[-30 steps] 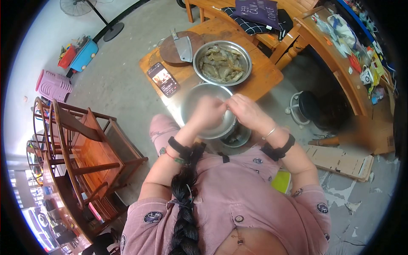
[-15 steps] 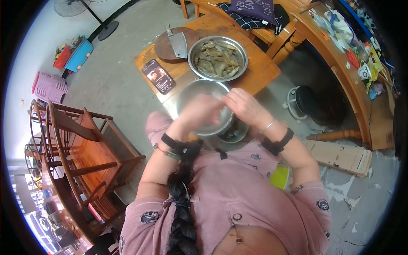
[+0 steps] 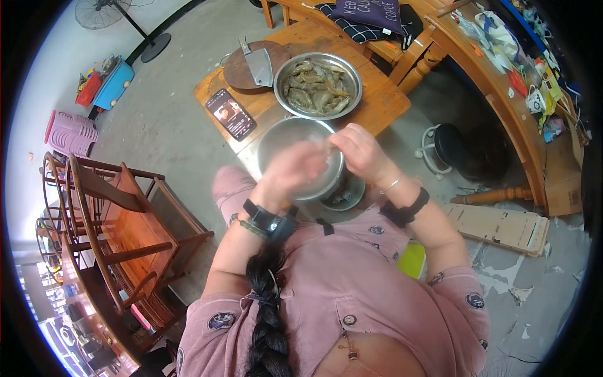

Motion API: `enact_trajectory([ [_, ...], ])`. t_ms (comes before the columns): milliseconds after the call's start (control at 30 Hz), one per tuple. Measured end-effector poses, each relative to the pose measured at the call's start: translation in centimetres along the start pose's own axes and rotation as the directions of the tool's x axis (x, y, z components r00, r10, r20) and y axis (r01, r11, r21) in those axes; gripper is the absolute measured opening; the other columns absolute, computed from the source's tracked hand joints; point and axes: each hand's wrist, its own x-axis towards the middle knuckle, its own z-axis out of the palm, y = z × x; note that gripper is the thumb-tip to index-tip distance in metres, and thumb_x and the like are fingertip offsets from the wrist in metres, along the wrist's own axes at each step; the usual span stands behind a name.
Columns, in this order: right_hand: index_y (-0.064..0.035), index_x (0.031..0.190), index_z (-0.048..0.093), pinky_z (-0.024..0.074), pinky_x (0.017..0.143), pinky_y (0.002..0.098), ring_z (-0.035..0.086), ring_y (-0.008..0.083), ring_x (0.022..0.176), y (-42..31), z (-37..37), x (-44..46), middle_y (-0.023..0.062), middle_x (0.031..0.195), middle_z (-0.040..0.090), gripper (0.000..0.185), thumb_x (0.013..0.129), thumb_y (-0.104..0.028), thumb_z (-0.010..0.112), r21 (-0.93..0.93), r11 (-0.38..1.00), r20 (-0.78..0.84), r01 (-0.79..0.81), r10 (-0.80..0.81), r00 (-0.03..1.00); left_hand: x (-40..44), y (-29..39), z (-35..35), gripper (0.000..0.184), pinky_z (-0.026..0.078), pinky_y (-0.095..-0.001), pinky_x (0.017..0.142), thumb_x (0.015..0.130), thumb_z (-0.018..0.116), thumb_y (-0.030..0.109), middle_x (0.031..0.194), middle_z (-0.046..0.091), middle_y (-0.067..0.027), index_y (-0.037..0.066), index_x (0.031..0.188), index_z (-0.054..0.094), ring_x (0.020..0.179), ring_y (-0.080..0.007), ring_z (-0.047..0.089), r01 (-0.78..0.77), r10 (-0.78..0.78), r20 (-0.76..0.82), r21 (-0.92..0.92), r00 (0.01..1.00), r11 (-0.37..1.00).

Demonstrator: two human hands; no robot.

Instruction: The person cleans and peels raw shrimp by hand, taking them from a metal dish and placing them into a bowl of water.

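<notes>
Over a steel bowl [image 3: 267,141] near my lap, my two hands meet at the fingertips. My right hand [image 3: 361,152] is closed in a pinch at the bowl's right rim; what it grips is too small to name. Beside it, my left hand [image 3: 294,168] is blurred, its fingers curled together toward the right fingertips, and anything in them cannot be made out. A second steel bowl [image 3: 358,91] just beyond holds several raw grey-green shrimp [image 3: 317,88]. Partly hidden under the near bowl's right side is another container [image 3: 348,196] with dark contents.
On the wooden table [image 3: 386,103] lie a phone [image 3: 231,114] with its screen lit and a cleaver [image 3: 259,68] on a round chopping board [image 3: 235,69]. A wooden chair [image 3: 135,220] stands left, a black stool [image 3: 449,147] right. A flat carton [image 3: 499,227] lies on the floor.
My left wrist has turned a little, so more of the strapped device shows. My right hand has shifted slightly upward. Both hands stay together over the near bowl.
</notes>
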Motion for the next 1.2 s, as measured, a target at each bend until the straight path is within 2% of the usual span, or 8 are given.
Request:
enact_trajectory([
  [200, -0.0019, 0.099, 0.058, 0.0485, 0.072, 0.0399, 0.059, 0.0342, 0.079, -1.2, 1.0, 0.7, 0.0147, 0.084, 0.059, 0.018, 0.081, 0.0, 0.06, 0.188, 0.929, -0.072, -0.32, 0.338, 0.939, 0.4, -0.8, 1.2, 0.024, 0.047, -0.0251, 0.048, 0.096, 0.051, 0.017, 0.063, 0.043, 0.0016, -0.007, 0.1, 0.054, 0.061, -0.0113, 0.046, -0.029, 0.047, 0.057, -0.278, 0.997, 0.96],
  [300, 0.0, 0.098, 0.058, 0.0489, 0.071, 0.0411, 0.06, 0.0366, 0.079, -1.3, 0.8, 1.4, 0.017, 0.085, 0.06, 0.014, 0.084, -0.002, 0.058, 0.275, 0.849, 0.026, -0.45, 0.461, 0.887, 0.2, -0.7, 1.9, 0.021, 0.05, -0.0255, 0.051, 0.097, 0.05, 0.015, 0.062, 0.047, -0.0003, -0.004, 0.1, 0.058, 0.059, -0.0119, 0.049, -0.372, 0.372, 0.056, 0.29, 0.926, 0.882],
  [367, 0.001, 0.098, 0.058, 0.0491, 0.07, 0.0414, 0.06, 0.0368, 0.08, -1.1, 0.3, 1.5, 0.0176, 0.085, 0.06, 0.014, 0.085, -0.003, 0.059, 0.281, 0.836, 0.072, -0.471, 0.47, 0.879, 0.7, -0.4, 0.0, 0.017, 0.052, -0.0252, 0.056, 0.095, 0.053, 0.012, 0.065, 0.055, -0.0039, -0.002, 0.098, 0.061, 0.06, -0.0126, 0.057, -0.502, 0.528, 0.319, 0.828, 0.787, 0.249],
  [500, 0.0017, 0.096, 0.06, 0.0494, 0.07, 0.0417, 0.061, 0.037, 0.08, -0.9, -0.5, 1.5, 0.0181, 0.086, 0.061, 0.014, 0.085, -0.006, 0.06, 0.209, 0.865, 0.182, -0.456, 0.424, 0.887, -0.7, 0.8, 2.0, 0.017, 0.055, -0.0253, 0.067, 0.092, 0.059, 0.009, 0.077, 0.066, -0.0073, -0.004, 0.102, 0.062, 0.071, -0.0115, 0.065, -0.303, 0.52, 0.229, 0.951, 0.823, 0.06],
  [833, 0.0014, 0.094, 0.063, 0.0495, 0.067, 0.04, 0.061, 0.0348, 0.076, -0.7, 0.1, 1.4, 0.0176, 0.083, 0.061, 0.015, 0.084, -0.01, 0.061, 0.216, 0.881, 0.189, -0.42, 0.385, 0.904, -0.3, 0.2, 1.5, 0.02, 0.05, -0.0202, 0.066, 0.092, 0.062, 0.005, 0.084, 0.068, -0.0031, -0.004, 0.109, 0.061, 0.076, -0.0087, 0.065, -0.399, 0.675, 0.226, 0.91, 0.703, 0.111],
  [933, 0.0024, 0.092, 0.064, 0.0494, 0.063, 0.0354, 0.062, 0.0252, 0.068, -0.6, 0.5, 1.2, 0.0152, 0.078, 0.063, 0.016, 0.083, -0.01, 0.062, 0.403, 0.716, 0.229, -0.57, 0.524, 0.82, -0.9, 0.1, 2.6, 0.017, 0.049, -0.0199, 0.064, 0.09, 0.064, 0.005, 0.082, 0.067, -0.0021, -0.002, 0.105, 0.064, 0.073, -0.0068, 0.063, -0.417, 0.68, 0.226, 0.9, 0.698, 0.128],
  [1133, 0.0017, 0.089, 0.066, 0.0445, 0.056, 0.0256, 0.052, 0.0062, 0.061, -0.2, 0.9, 0.8, 0.0025, 0.067, 0.059, 0.014, 0.086, -0.011, 0.061, 0.517, 0.46, 0.387, -0.722, 0.626, 0.676, -1.7, 0.4, 3.9, 0.02, 0.048, -0.0251, 0.061, 0.079, 0.07, 0.003, 0.076, 0.064, -0.0075, 0.002, 0.099, 0.066, 0.067, -0.0148, 0.062, -0.295, 0.676, 0.509, 0.861, 0.533, -0.416],
  [1200, 0.0008, 0.086, 0.066, 0.0376, 0.049, 0.0202, 0.046, 0.0029, 0.056, -0.8, -0.1, 1.4, -0.0017, 0.066, 0.055, 0.015, 0.091, -0.011, 0.058, 0.588, -0.001, 0.63, -0.809, 0.628, 0.458, -1.9, 0.6, 4.2, 0.022, 0.049, -0.0288, 0.061, 0.075, 0.071, 0.001, 0.077, 0.063, -0.0103, 0.002, 0.096, 0.066, 0.068, -0.0215, 0.062, -0.29, 0.639, 0.568, 0.82, 0.519, -0.494],
])
